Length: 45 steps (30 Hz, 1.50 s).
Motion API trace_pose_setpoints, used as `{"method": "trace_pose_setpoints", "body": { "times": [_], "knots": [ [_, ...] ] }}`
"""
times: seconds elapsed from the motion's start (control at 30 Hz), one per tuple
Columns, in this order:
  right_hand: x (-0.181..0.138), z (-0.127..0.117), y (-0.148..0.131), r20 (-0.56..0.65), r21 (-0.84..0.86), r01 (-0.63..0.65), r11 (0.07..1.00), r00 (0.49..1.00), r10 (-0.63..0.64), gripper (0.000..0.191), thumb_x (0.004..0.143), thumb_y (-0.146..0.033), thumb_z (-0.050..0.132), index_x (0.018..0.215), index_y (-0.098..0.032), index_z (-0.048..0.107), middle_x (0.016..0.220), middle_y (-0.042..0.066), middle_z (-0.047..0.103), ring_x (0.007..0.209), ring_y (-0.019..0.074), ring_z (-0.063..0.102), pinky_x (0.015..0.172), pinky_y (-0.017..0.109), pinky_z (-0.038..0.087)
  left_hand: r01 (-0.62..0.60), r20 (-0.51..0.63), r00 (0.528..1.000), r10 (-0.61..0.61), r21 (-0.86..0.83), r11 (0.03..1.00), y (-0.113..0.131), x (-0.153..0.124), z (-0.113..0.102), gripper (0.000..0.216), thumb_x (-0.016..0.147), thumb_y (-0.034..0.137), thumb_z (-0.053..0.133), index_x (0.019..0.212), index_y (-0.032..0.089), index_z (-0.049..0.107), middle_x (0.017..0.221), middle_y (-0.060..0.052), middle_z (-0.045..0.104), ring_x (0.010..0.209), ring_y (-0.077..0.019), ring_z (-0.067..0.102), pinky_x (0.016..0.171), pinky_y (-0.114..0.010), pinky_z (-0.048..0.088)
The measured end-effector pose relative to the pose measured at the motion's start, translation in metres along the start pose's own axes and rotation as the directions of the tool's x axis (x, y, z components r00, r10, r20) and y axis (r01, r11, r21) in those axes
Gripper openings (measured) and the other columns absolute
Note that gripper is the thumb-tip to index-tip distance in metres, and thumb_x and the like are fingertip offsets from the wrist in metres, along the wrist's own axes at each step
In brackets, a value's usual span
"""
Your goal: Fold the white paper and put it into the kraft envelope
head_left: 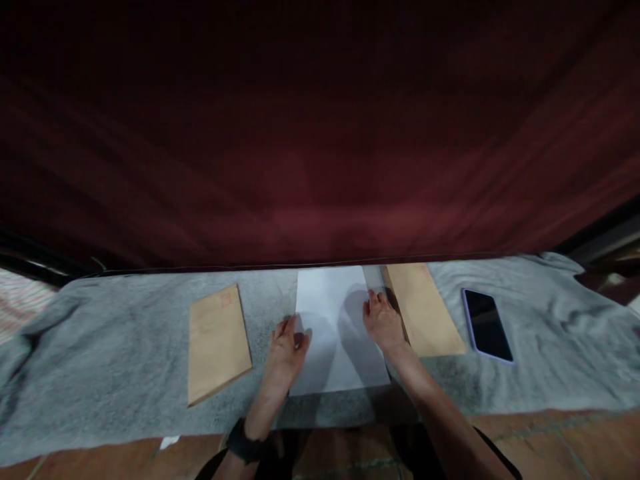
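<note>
A white sheet of paper (327,333) lies flat on a grey cloth, straight in front of me. My left hand (287,350) rests at its left edge, fingers stretched forward and thumb apart over the paper. At the right edge, my right hand (383,320) touches the sheet with loosely bent, parted fingers. Neither hand lifts the paper. A brown envelope (420,310) with a faint red mark lies just right of my right hand, its left edge partly behind that hand. To the left of my left hand lies another brown envelope (217,343), turned slightly, also with a red mark.
A phone (487,325) with a purple case and dark screen lies on the right. The wrinkled grey cloth (125,360) covers the long surface. Behind it hangs a dark red curtain-like cloth (320,167). Below the near edge show floor tiles (540,440) and a white scrap (169,442).
</note>
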State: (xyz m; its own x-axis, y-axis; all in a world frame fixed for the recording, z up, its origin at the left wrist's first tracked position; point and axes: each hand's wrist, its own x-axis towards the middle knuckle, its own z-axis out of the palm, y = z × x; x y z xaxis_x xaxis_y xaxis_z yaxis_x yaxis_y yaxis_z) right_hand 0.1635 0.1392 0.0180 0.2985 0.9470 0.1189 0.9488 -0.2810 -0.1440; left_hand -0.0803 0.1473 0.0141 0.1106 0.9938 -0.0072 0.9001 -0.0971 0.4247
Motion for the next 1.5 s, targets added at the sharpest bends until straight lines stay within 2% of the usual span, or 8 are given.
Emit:
{"method": "trace_pose_setpoints", "body": {
  "times": [0.23, 0.4, 0.6, 0.83, 1.07, 1.2, 1.4, 1.5],
  "knots": [
    [-0.042, 0.010, 0.016, -0.088, -0.066, 0.106, 0.992, 0.990, -0.112, 0.043, 0.102, -0.027, 0.042, 0.138, -0.008, 0.055, 0.121, 0.023, 0.070, 0.091, 0.0269, 0.073, 0.074, 0.033, 0.056, 0.089, 0.170, 0.979, -0.108, 0.116, 0.989, 0.017, -0.023, -0.015, 0.062, 0.093, 0.033, 0.056, 0.150, 0.014, 0.042, 0.128, -0.020, 0.063, 0.107, -0.0316, 0.068, 0.089, -0.039, 0.051],
    [-0.050, 0.009, 0.033, 0.020, 0.110, 0.127, 0.986, 0.991, -0.130, 0.046, 0.100, -0.025, 0.043, 0.143, -0.011, 0.052, 0.112, 0.018, 0.074, 0.092, 0.0258, 0.074, 0.082, 0.034, 0.057, 0.169, 0.293, 0.951, -0.097, -0.235, 0.957, -0.002, -0.018, -0.027, 0.069, 0.087, 0.025, 0.056, 0.154, 0.015, 0.039, 0.097, -0.008, 0.073, 0.090, -0.0255, 0.070, 0.082, -0.036, 0.051],
    [-0.050, -0.009, 0.062, 0.241, 0.509, 0.222, 0.832, 0.891, -0.385, 0.058, 0.092, -0.008, 0.037, 0.146, -0.022, 0.052, 0.104, 0.006, 0.076, 0.090, 0.0176, 0.072, 0.087, 0.030, 0.056, 0.331, 0.456, 0.890, 0.004, -0.654, 0.680, -0.028, -0.022, -0.045, 0.057, 0.076, 0.032, 0.065, 0.131, 0.018, 0.066, 0.096, -0.005, 0.074, 0.086, -0.0214, 0.068, 0.078, -0.033, 0.053],
    [-0.075, -0.020, 0.069, 0.243, 0.473, 0.424, 0.773, 0.780, -0.576, 0.088, 0.073, 0.004, 0.049, 0.150, -0.038, 0.046, 0.136, 0.003, 0.060, 0.127, 0.0193, 0.057, 0.109, 0.034, 0.046, 0.539, 0.603, 0.793, 0.082, -0.758, 0.367, -0.030, -0.029, -0.063, 0.078, 0.061, 0.027, 0.083, 0.135, 0.016, 0.063, 0.106, -0.010, 0.077, 0.089, -0.0218, 0.071, 0.084, -0.034, 0.053],
    [-0.080, -0.023, 0.064, 0.058, 0.268, 0.555, 0.788, 0.807, -0.588, 0.077, 0.077, 0.004, 0.056, 0.141, -0.041, 0.058, 0.160, 0.002, 0.040, 0.140, 0.0302, 0.044, 0.114, 0.052, 0.042, 0.480, 0.599, 0.773, 0.209, -0.768, 0.425, -0.035, -0.034, -0.073, 0.076, 0.064, 0.026, 0.083, 0.136, 0.020, 0.063, 0.128, -0.011, 0.071, 0.112, -0.0287, 0.068, 0.098, -0.042, 0.050],
    [-0.077, -0.029, 0.065, 0.131, 0.395, 0.548, 0.737, 0.761, -0.636, 0.071, 0.083, 0.003, 0.049, 0.140, -0.038, 0.059, 0.157, -0.002, 0.047, 0.140, 0.0219, 0.048, 0.116, 0.045, 0.043, 0.388, 0.565, 0.781, 0.266, -0.774, 0.500, -0.040, -0.038, -0.077, 0.067, 0.068, 0.022, 0.076, 0.134, 0.026, 0.064, 0.129, -0.007, 0.070, 0.115, -0.0278, 0.066, 0.099, -0.042, 0.051],
    [-0.075, -0.032, 0.062, 0.182, 0.531, 0.472, 0.704, 0.748, -0.638, 0.058, 0.091, -0.003, 0.048, 0.136, -0.036, 0.062, 0.142, -0.004, 0.063, 0.132, 0.0159, 0.058, 0.113, 0.036, 0.047, -0.007, 0.350, 0.909, 0.226, -0.529, 0.849, -0.045, -0.031, -0.066, 0.042, 0.068, 0.025, 0.073, 0.110, 0.027, 0.078, 0.126, -0.007, 0.067, 0.116, -0.0268, 0.062, 0.104, -0.043, 0.049],
    [-0.073, -0.035, 0.062, 0.182, 0.591, 0.453, 0.668, 0.731, -0.657, 0.045, 0.094, -0.010, 0.050, 0.125, -0.036, 0.070, 0.133, -0.004, 0.069, 0.127, 0.0168, 0.061, 0.110, 0.036, 0.049, -0.144, 0.252, 0.929, 0.272, -0.432, 0.891, -0.046, -0.028, -0.063, 0.022, 0.072, 0.020, 0.070, 0.088, 0.029, 0.082, 0.136, -0.006, 0.063, 0.132, -0.0271, 0.051, 0.114, -0.045, 0.040]
  ]
}}
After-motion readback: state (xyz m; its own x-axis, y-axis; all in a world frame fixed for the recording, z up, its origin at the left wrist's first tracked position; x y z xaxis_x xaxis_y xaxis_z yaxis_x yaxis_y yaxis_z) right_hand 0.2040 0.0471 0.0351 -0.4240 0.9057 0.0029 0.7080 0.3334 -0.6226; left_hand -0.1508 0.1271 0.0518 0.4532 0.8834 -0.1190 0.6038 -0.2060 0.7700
